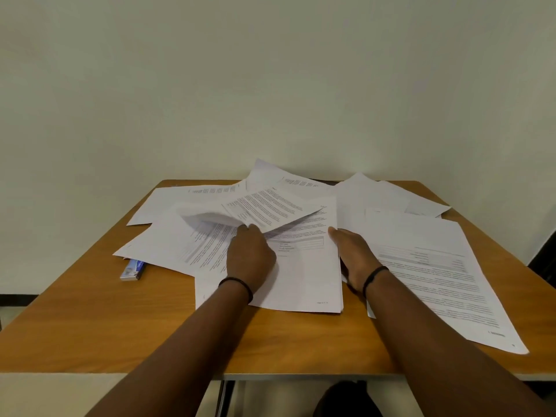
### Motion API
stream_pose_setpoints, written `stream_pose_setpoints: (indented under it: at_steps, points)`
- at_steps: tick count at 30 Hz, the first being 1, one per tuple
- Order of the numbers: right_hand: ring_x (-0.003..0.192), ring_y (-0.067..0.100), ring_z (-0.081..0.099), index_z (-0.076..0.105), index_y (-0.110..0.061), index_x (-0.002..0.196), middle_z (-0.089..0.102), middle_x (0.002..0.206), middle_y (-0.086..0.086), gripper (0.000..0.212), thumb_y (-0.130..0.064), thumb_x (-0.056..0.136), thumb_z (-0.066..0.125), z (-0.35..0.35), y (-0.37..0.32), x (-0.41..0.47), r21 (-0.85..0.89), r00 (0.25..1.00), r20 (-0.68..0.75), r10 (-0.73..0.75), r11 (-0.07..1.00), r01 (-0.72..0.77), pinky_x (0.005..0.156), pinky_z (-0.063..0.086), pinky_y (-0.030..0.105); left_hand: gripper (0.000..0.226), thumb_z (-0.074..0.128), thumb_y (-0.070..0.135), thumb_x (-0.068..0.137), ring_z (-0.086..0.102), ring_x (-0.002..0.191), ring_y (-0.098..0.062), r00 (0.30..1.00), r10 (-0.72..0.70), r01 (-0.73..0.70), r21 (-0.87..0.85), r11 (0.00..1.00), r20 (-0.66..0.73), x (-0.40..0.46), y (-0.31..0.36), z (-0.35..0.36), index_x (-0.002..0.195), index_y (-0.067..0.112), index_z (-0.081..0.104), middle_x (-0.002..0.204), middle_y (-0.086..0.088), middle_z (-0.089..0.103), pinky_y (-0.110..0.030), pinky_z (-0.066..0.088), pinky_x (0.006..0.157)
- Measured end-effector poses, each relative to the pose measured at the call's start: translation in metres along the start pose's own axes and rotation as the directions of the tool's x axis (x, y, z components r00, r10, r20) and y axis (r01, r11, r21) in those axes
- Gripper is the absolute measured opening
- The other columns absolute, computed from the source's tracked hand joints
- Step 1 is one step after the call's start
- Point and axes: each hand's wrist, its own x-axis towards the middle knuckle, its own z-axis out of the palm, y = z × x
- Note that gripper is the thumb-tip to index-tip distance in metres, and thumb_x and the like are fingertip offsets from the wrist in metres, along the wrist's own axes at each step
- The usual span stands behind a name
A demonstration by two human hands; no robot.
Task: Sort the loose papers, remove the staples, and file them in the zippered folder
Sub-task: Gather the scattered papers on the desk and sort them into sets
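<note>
While the papers [301,236] lie fanned and overlapping across the far two thirds of the wooden table [126,326], the head view shows sorting barely begun: no pile is yet squared, and no zippered folder can be seen anywhere in frame. The left hand [249,254] pinches a printed sheet [270,206] by its near corner and lifts it, so that the page tilts up off the heap. The right hand [355,257] lies on the pages just right of the central stapled-looking set [304,278]; its fingers appear extended, though whether the thumb hooks a page edge cannot be told. A small blue and white box [134,267], perhaps of staples, peeps out from under the left-most sheets.

To do this step well, the lifted sheet should probably be drawn clear by one corner while the other hand pins what lies beneath, since loose pages slide readily on one another.

Edges and room: the large sheet at right [445,281] overhangs the table's right edge and could slip off if brushed. Several back sheets reach the far edge against the wall [270,70]. The near strip of the table, between the forearms and to the left, offers bare wood where a sorted pile might be set down.
</note>
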Motion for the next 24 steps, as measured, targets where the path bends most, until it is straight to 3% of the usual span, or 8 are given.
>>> stream_pose_setpoints:
  at_steps: [3,8,10,13,15,18,21,24]
  points:
    - [0.11,0.035,0.064,0.066,-0.006,0.112,0.069,0.115,0.017,0.034,-0.034,0.101,0.052,0.002,-0.001,-0.001,-0.021,1.0,-0.012,0.007,1.0,-0.008,0.093,0.052,0.045,0.014,0.049,0.003,0.095,0.059,0.079,-0.022,0.993,0.081,-0.071,0.113,0.991,-0.083,-0.011,0.01,-0.006,0.086,0.013,0.053,0.089,-0.004,0.058,-0.029,0.042,0.064]
    - [0.099,0.024,0.071,0.068,-0.026,0.108,0.075,0.105,0.002,0.03,-0.05,0.097,0.054,0.004,-0.005,-0.008,0.106,0.995,0.075,-0.073,0.992,0.065,0.088,0.057,0.039,0.032,0.05,0.015,0.094,0.058,0.065,-0.019,0.989,0.143,-0.15,0.299,0.942,0.044,-0.021,0.037,-0.009,0.063,0.019,0.043,0.064,0.003,0.05,-0.026,0.043,0.058]
    - [0.099,0.022,0.072,0.069,-0.022,0.114,0.075,0.108,0.001,0.032,-0.046,0.094,0.062,0.005,-0.004,-0.007,0.123,0.989,0.116,-0.094,0.989,0.08,0.091,0.056,0.04,0.033,0.051,0.019,0.094,0.06,0.067,-0.021,0.986,0.101,-0.128,0.219,0.967,0.131,-0.031,0.048,-0.002,0.062,0.018,0.045,0.063,0.002,0.053,-0.026,0.046,0.06]
    - [0.099,0.022,0.069,0.068,-0.017,0.113,0.072,0.115,0.005,0.018,-0.014,0.096,0.063,0.007,-0.003,-0.005,0.096,0.992,0.059,-0.113,0.99,0.107,0.086,0.056,0.036,0.025,0.055,0.007,0.089,0.066,0.073,-0.029,0.922,0.062,-0.049,-0.042,0.998,0.381,-0.046,0.07,0.0,0.064,0.01,0.054,0.063,-0.005,0.059,-0.025,0.047,0.059]
    - [0.094,0.021,0.069,0.066,-0.015,0.113,0.072,0.111,0.006,0.025,-0.001,0.095,0.057,0.007,-0.007,-0.006,0.101,0.991,0.042,-0.124,0.988,0.119,0.076,0.055,0.031,0.016,0.051,0.001,0.093,0.07,0.075,-0.03,0.902,0.04,0.132,-0.362,0.923,0.431,-0.047,0.08,-0.012,0.096,0.011,0.064,0.085,-0.017,0.07,-0.024,0.045,0.05]
    - [0.093,0.015,0.067,0.064,-0.02,0.112,0.07,0.112,0.002,0.027,0.0,0.097,0.053,0.004,-0.022,-0.01,0.053,0.977,0.033,-0.21,0.977,0.208,0.075,0.053,0.025,0.033,0.05,0.002,0.094,0.063,0.052,-0.012,0.986,-0.052,0.147,-0.68,0.718,0.158,-0.027,0.075,-0.046,0.124,0.014,0.059,0.089,-0.012,0.073,-0.024,0.045,0.045]
    - [0.104,0.013,0.066,0.064,-0.026,0.114,0.069,0.121,-0.003,0.027,-0.006,0.1,0.053,0.0,-0.045,-0.017,0.022,0.938,0.088,-0.334,0.942,0.334,0.088,0.054,0.027,0.035,0.06,0.014,0.09,0.062,0.083,-0.018,0.986,-0.1,0.009,-0.552,0.834,-0.136,0.009,0.051,-0.082,0.125,0.016,0.058,0.091,0.001,0.067,-0.034,0.052,0.078]
    - [0.108,0.014,0.068,0.063,-0.022,0.121,0.071,0.119,-0.004,0.029,-0.005,0.101,0.051,-0.003,-0.073,-0.028,0.142,0.889,0.138,-0.436,0.897,0.418,0.091,0.054,0.026,0.053,0.071,0.034,0.083,0.058,0.102,-0.022,0.976,-0.163,0.077,-0.478,0.875,-0.141,0.038,0.022,-0.106,0.13,0.016,0.054,0.117,-0.004,0.062,-0.037,0.05,0.094]
